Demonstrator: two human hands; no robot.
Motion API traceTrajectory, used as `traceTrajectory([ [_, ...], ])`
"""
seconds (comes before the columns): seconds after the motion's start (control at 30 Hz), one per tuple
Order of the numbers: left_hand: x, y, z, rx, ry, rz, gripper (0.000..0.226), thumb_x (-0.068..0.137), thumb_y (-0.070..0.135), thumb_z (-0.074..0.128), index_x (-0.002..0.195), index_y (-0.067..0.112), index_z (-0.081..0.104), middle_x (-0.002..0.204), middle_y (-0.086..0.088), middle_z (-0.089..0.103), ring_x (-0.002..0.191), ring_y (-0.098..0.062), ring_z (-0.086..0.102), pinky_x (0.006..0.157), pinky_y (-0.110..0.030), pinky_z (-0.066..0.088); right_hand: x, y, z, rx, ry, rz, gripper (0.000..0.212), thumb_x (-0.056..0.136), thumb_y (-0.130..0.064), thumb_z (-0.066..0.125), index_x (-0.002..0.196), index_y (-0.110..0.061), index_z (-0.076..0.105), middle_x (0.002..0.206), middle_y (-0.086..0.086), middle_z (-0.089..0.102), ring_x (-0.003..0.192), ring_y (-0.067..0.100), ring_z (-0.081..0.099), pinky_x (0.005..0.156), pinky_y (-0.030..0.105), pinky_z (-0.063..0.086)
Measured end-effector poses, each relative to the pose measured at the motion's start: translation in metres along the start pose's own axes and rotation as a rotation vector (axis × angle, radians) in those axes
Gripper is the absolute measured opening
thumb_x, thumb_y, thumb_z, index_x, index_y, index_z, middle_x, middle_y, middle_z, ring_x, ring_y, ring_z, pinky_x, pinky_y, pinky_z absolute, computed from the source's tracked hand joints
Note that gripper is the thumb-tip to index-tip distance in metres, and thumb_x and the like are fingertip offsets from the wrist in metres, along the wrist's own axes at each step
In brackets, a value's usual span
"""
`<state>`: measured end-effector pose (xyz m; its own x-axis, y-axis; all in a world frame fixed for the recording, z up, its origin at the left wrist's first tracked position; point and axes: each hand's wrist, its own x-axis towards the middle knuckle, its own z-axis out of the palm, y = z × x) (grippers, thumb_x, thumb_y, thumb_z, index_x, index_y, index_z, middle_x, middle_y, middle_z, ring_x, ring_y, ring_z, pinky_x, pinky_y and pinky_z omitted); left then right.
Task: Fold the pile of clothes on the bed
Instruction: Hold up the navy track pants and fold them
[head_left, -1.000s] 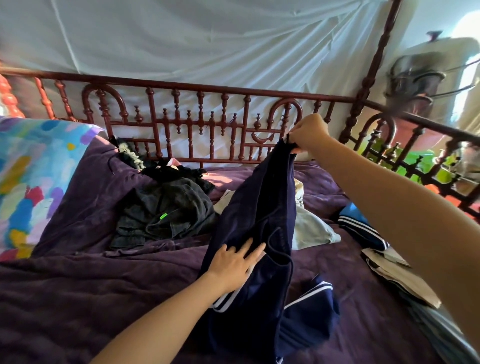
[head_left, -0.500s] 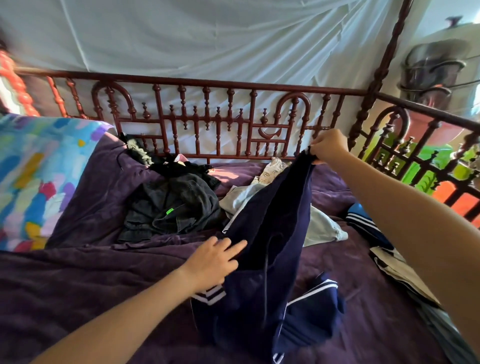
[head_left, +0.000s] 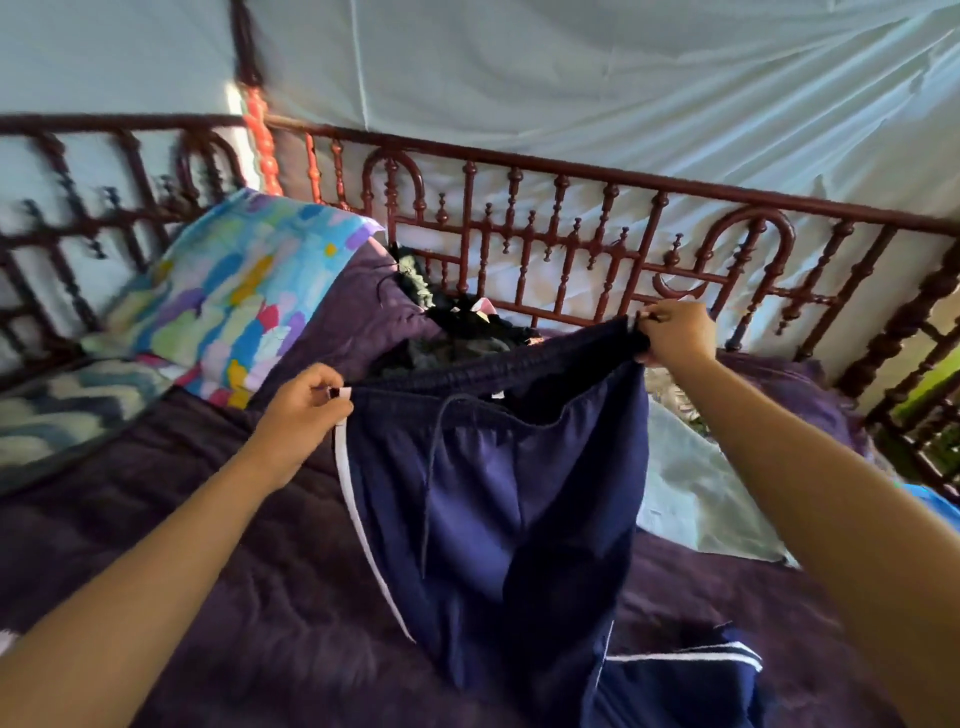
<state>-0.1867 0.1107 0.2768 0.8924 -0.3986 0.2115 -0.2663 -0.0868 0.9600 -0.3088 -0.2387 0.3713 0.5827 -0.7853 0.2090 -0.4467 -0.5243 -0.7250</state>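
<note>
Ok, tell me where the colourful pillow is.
In the head view, the colourful pillow lies upper left on the purple blanket, against the bed rail, beyond the left hand.

Left hand (head_left: 304, 402), right hand (head_left: 675, 332), each pinching navy trousers (head_left: 498, 499) waistband

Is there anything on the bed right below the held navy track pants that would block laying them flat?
Nothing visible does. Both the left hand and right hand grip the waistband of the navy white-striped track pants; below lies bare purple blanket. The pale green garment lies to the right, and the dark clothes pile behind.
</note>
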Motion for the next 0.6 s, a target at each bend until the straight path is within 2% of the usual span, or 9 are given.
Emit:
traceTrajectory([
  [0.07, -0.004, -0.011, -0.015, -0.058, 0.117, -0.031, 0.033, 0.086, -0.013, 0.05, 0.073, 0.017, 0.047, 0.066, 0.003, 0.043, 0.049, 0.004, 0.042, 0.054, -0.01, 0.033, 0.0, -0.014, 0.023, -0.004, -0.077, -0.02, 0.017, 0.089, -0.001, 0.046, 0.086, -0.013, 0.058, 0.085, 0.014, 0.061, 0.047, 0.021, 0.06, 0.034, 0.022, 0.047],
  [0.1, -0.006, -0.017, -0.024, -0.075, 0.155, -0.047, 0.033, 0.086, -0.014, 0.048, 0.073, 0.016, 0.046, 0.069, 0.001, 0.042, 0.051, 0.004, 0.042, 0.054, -0.008, 0.033, -0.002, -0.02, 0.037, 0.001, -0.114, -0.014, 0.016, 0.091, -0.002, 0.044, 0.089, -0.012, 0.056, 0.086, 0.014, 0.059, 0.045, 0.022, 0.058, 0.03, 0.021, 0.044],
  [0.17, -0.004, -0.031, -0.043, -0.091, 0.213, -0.085, 0.033, 0.086, -0.014, 0.048, 0.073, 0.016, 0.047, 0.076, 0.001, 0.046, 0.06, 0.005, 0.045, 0.06, -0.008, 0.035, -0.007, -0.033, 0.065, -0.004, -0.183, -0.008, 0.018, 0.093, -0.003, 0.042, 0.101, -0.011, 0.056, 0.092, 0.014, 0.057, 0.053, 0.028, 0.059, 0.038, 0.027, 0.052],
  [0.23, 0.004, -0.05, -0.064, -0.113, 0.264, -0.131, 0.031, 0.086, -0.012, 0.049, 0.074, 0.017, 0.05, 0.084, 0.001, 0.049, 0.069, -0.002, 0.046, 0.067, -0.016, 0.036, -0.008, -0.051, 0.095, 0.021, -0.201, -0.021, 0.024, 0.094, -0.003, 0.041, 0.112, -0.008, 0.057, 0.096, 0.013, 0.054, 0.066, 0.032, 0.059, 0.06, 0.04, 0.058],
  [0.3, 0.019, -0.066, -0.088, -0.147, 0.304, -0.185, 0.03, 0.086, -0.01, 0.049, 0.073, 0.017, 0.05, 0.074, -0.001, 0.043, 0.064, -0.01, 0.04, 0.062, -0.022, 0.032, -0.001, -0.079, 0.127, 0.056, -0.178, -0.045, 0.025, 0.093, -0.001, 0.042, 0.112, -0.005, 0.058, 0.095, 0.013, 0.053, 0.082, 0.035, 0.06, 0.075, 0.049, 0.056],
  [0.4, 0.053, -0.088, -0.136, -0.199, 0.376, -0.226, 0.03, 0.085, -0.008, 0.049, 0.074, 0.02, 0.051, 0.068, -0.003, 0.039, 0.061, -0.014, 0.038, 0.06, -0.026, 0.03, 0.014, -0.138, 0.186, 0.183, -0.148, -0.059, 0.024, 0.091, -0.002, 0.044, 0.107, -0.008, 0.061, 0.094, 0.012, 0.056, 0.095, 0.038, 0.062, 0.08, 0.05, 0.054],
  [0.5, 0.082, -0.108, -0.191, -0.268, 0.492, -0.258, 0.028, 0.087, -0.005, 0.048, 0.074, 0.02, 0.049, 0.069, -0.001, 0.042, 0.062, -0.011, 0.041, 0.061, -0.025, 0.033, 0.022, -0.207, 0.26, 0.272, -0.172, -0.126, 0.022, 0.089, -0.003, 0.048, 0.095, -0.02, 0.061, 0.094, 0.004, 0.058, 0.097, 0.03, 0.061, 0.087, 0.043, 0.052],
  [0.53, 0.091, -0.116, -0.212, -0.298, 0.548, -0.267, 0.028, 0.088, -0.004, 0.048, 0.074, 0.021, 0.048, 0.069, 0.0, 0.042, 0.062, -0.011, 0.041, 0.062, -0.026, 0.035, 0.019, -0.229, 0.286, 0.318, -0.229, -0.145, 0.022, 0.089, -0.004, 0.049, 0.095, -0.024, 0.058, 0.096, 0.001, 0.057, 0.093, 0.025, 0.06, 0.084, 0.036, 0.053],
  [0.6, 0.104, -0.142, -0.252, -0.321, 0.647, -0.295, 0.025, 0.086, 0.001, 0.051, 0.075, 0.023, 0.049, 0.071, 0.001, 0.045, 0.067, -0.012, 0.045, 0.07, -0.033, 0.038, 0.007, -0.262, 0.335, 0.348, -0.386, -0.192, 0.029, 0.089, -0.008, 0.052, 0.11, -0.029, 0.049, 0.096, -0.003, 0.053, 0.077, 0.01, 0.053, 0.062, 0.017, 0.046],
])
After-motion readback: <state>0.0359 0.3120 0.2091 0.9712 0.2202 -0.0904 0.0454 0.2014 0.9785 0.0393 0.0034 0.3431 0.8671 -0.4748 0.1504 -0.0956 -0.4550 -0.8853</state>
